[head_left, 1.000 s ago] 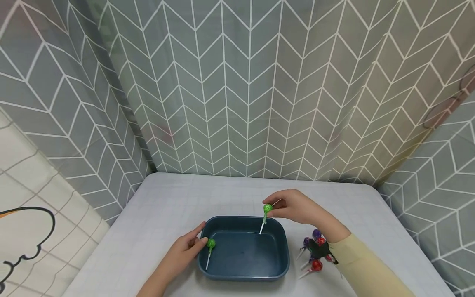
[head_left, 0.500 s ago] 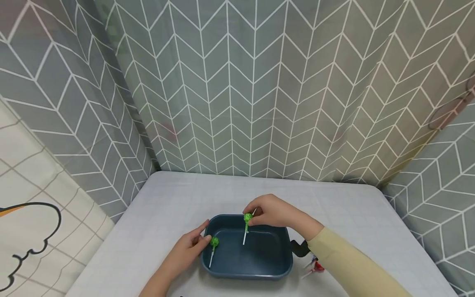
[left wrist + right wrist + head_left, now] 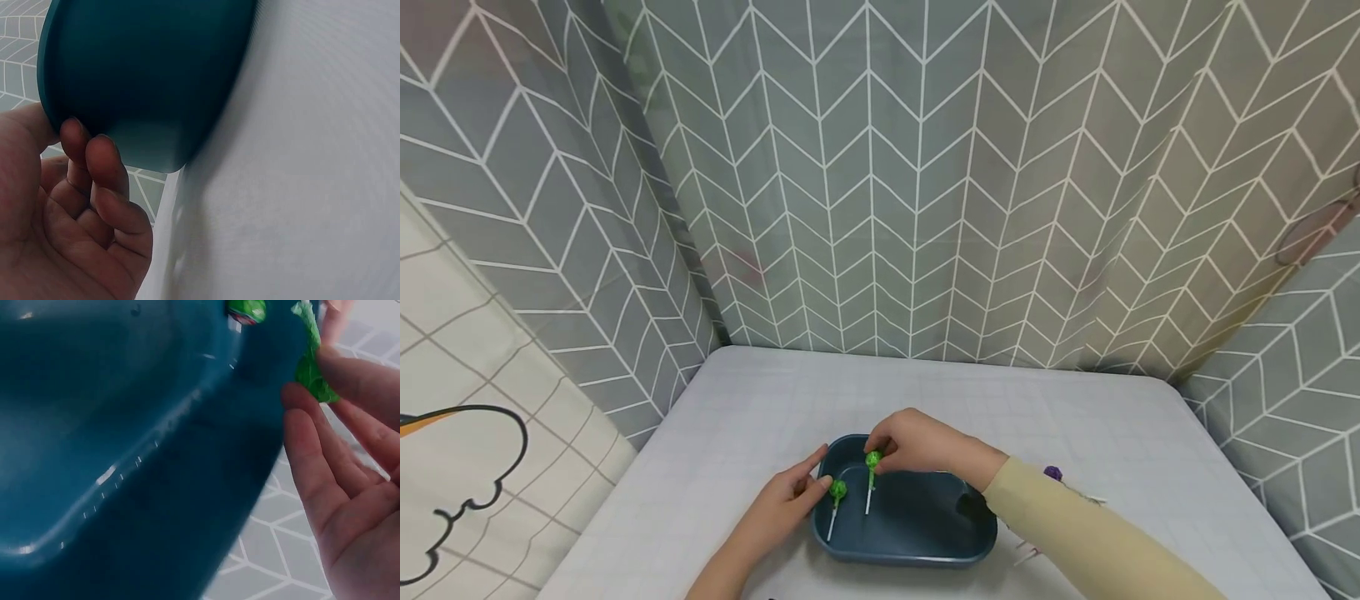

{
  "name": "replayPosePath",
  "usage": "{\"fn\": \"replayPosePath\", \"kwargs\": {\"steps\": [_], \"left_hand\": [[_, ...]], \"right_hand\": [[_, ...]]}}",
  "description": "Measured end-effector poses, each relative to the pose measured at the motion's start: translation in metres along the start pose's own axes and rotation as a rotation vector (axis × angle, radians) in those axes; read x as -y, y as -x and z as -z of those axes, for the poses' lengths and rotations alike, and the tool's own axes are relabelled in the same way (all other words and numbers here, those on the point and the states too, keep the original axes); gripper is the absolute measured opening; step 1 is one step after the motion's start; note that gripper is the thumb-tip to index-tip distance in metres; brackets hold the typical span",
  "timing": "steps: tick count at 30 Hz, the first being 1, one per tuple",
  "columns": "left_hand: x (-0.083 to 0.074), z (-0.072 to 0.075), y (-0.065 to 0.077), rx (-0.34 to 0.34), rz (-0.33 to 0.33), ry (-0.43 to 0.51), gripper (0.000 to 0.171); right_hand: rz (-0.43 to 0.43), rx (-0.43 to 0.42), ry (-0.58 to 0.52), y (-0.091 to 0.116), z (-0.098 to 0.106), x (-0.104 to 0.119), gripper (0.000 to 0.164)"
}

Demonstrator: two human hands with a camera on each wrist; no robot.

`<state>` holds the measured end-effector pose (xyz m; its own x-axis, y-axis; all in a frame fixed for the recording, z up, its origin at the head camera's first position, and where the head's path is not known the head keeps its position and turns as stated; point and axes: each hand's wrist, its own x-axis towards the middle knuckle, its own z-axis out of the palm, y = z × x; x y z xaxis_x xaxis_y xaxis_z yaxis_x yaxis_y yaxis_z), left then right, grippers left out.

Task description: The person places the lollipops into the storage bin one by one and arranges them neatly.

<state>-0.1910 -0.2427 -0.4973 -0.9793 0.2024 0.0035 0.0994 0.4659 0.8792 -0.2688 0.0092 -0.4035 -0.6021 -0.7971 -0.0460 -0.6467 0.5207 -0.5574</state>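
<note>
Right hand (image 3: 917,442) pinches a green pop (image 3: 873,459) over the tray (image 3: 917,521), toward its left end; second pop (image 3: 837,490) lies inside, by that end. Left hand (image 3: 786,502) grips the tray there. Step looks like placing; next calls for lowering, then letting go.

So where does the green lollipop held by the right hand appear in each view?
Head: lower middle, the green lollipop in the right hand.
Left wrist: not in this picture.
Right wrist: upper right, in that hand's grip.
Shared landmark: the dark blue tray, in all three.
</note>
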Motion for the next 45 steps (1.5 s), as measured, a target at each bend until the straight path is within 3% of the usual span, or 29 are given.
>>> {"fn": "replayPosePath", "kwargs": {"steps": [22,45], "left_hand": [[-0.003,-0.002,0.000,0.001,0.002,0.021,0.060],[-0.001,-0.001,0.001,-0.003,-0.013,0.012,0.059]], "right_hand": [[-0.027,0.011,0.276,-0.032,-0.041,0.001,0.016],[-0.007,0.005,0.272,-0.038,-0.049,0.002,0.008]]}}
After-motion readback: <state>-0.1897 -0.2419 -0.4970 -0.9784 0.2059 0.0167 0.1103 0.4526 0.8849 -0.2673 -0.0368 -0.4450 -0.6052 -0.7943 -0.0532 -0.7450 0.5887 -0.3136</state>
